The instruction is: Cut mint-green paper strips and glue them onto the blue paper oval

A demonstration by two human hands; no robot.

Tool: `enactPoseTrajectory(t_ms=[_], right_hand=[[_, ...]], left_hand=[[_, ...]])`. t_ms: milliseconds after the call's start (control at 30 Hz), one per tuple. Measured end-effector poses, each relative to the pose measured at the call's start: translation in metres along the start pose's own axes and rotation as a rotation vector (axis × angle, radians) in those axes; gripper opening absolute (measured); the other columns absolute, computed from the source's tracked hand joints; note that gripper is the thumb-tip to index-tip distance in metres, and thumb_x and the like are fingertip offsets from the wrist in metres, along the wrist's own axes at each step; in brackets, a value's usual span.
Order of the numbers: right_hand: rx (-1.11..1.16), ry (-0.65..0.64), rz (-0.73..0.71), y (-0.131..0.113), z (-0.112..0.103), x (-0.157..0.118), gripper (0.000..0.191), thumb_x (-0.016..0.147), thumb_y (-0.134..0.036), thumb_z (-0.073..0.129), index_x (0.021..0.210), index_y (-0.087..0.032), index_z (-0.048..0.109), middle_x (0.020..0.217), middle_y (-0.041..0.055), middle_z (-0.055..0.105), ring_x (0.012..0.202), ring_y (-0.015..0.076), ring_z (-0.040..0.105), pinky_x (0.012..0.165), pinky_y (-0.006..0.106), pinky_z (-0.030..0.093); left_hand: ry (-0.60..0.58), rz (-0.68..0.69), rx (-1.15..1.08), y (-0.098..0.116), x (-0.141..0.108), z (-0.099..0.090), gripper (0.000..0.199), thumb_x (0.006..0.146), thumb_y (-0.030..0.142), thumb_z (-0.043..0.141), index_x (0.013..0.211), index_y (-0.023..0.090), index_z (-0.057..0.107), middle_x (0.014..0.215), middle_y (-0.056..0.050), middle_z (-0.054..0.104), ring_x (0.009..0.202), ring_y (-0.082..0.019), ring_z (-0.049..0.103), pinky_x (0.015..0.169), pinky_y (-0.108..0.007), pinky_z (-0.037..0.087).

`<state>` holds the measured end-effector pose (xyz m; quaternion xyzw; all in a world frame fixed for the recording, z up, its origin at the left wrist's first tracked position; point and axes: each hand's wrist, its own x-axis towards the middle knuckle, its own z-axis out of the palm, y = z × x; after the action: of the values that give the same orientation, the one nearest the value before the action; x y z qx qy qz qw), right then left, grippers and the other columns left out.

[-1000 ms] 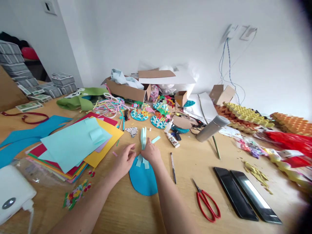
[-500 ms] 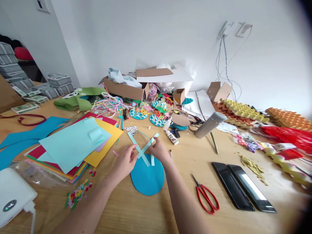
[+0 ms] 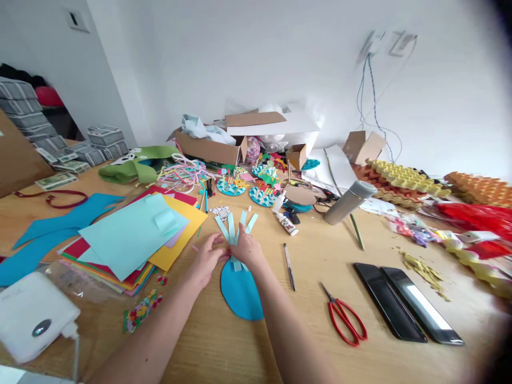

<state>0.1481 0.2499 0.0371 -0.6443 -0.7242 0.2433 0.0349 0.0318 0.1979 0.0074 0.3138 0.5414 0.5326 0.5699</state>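
Paper strips [image 3: 231, 228] that crossed in a wide X half a second ago now fan out from beneath the right hand [image 3: 248, 252], and the two hands have come closer together. Across the counter [image 3: 200, 341] from the left, taking the blue paper circle [image 3: 241, 296] as the clock's centre, a white device [image 3: 38, 320] with a cable sits at nine o'clock, a stack of coloured paper [image 3: 132, 234] at ten, and small coloured scraps [image 3: 142, 311] at nine. At about ten-thirty the left hand [image 3: 207, 261] has a narrow grip beside the strips; I cannot tell whether it pinches one. The circle lies flat, partly under the right forearm, with the strips' lower ends over its twelve o'clock edge and their upper ends pointing from eleven to just past twelve. The right hand's grip holds the strips where they meet. Beyond it come a glue bottle [image 3: 288, 224] at one, a pen [image 3: 289, 268] at two, red-handled scissors [image 3: 347, 319] between three and four, and two black phone-like slabs [image 3: 390, 301] at three.
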Motion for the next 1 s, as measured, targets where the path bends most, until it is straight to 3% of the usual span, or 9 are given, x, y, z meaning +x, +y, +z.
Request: enactPoseTrajectory(t_ms=[133, 367, 667, 867, 1000], right_hand=[[0.090, -0.001, 0.002, 0.005, 0.000, 0.006, 0.079, 0.075, -0.017, 0.061, 0.146, -0.009, 0.027, 0.119, 0.0177, 0.065, 0.110, 0.0276, 0.062, 0.089, 0.035, 0.047], [0.210, 0.007, 0.013, 0.014, -0.004, 0.015, 0.070, 0.076, -0.010, 0.058, 0.142, -0.011, 0.036, 0.104, 0.0098, 0.071, 0.092, 0.0194, 0.068, 0.069, 0.024, 0.050], [0.122, -0.018, -0.011, 0.015, -0.009, 0.003, 0.068, 0.077, -0.020, 0.068, 0.139, -0.014, 0.041, 0.111, 0.0100, 0.069, 0.103, 0.0206, 0.065, 0.083, 0.027, 0.048], [0.020, -0.028, -0.050, 0.009, -0.011, 0.001, 0.077, 0.077, -0.021, 0.066, 0.145, -0.009, 0.031, 0.130, 0.0182, 0.059, 0.121, 0.0253, 0.055, 0.096, 0.032, 0.042], [-0.036, -0.071, -0.097, 0.008, -0.015, -0.001, 0.087, 0.073, -0.020, 0.069, 0.148, -0.011, 0.026, 0.133, 0.0183, 0.056, 0.122, 0.0259, 0.054, 0.095, 0.031, 0.043]], left_hand=[[-0.035, -0.069, -0.139, 0.006, -0.002, 0.000, 0.046, 0.070, 0.006, 0.056, 0.115, 0.017, 0.055, 0.121, -0.013, 0.059, 0.076, -0.017, 0.070, 0.080, -0.039, 0.057], [-0.100, -0.098, -0.258, 0.012, -0.006, 0.002, 0.038, 0.074, 0.006, 0.058, 0.110, 0.017, 0.058, 0.110, -0.010, 0.064, 0.078, -0.018, 0.071, 0.083, -0.037, 0.055], [-0.096, -0.117, -0.295, 0.008, -0.005, 0.003, 0.036, 0.073, 0.006, 0.062, 0.107, 0.017, 0.061, 0.104, -0.008, 0.067, 0.078, -0.017, 0.069, 0.081, -0.035, 0.055], [-0.089, -0.119, -0.337, 0.006, -0.002, 0.004, 0.031, 0.078, 0.013, 0.061, 0.109, 0.018, 0.059, 0.098, -0.006, 0.067, 0.076, -0.017, 0.070, 0.078, -0.035, 0.055], [-0.097, -0.111, -0.346, 0.006, -0.002, 0.005, 0.031, 0.079, 0.018, 0.062, 0.110, 0.018, 0.059, 0.105, -0.007, 0.066, 0.077, -0.017, 0.070, 0.080, -0.035, 0.054]])
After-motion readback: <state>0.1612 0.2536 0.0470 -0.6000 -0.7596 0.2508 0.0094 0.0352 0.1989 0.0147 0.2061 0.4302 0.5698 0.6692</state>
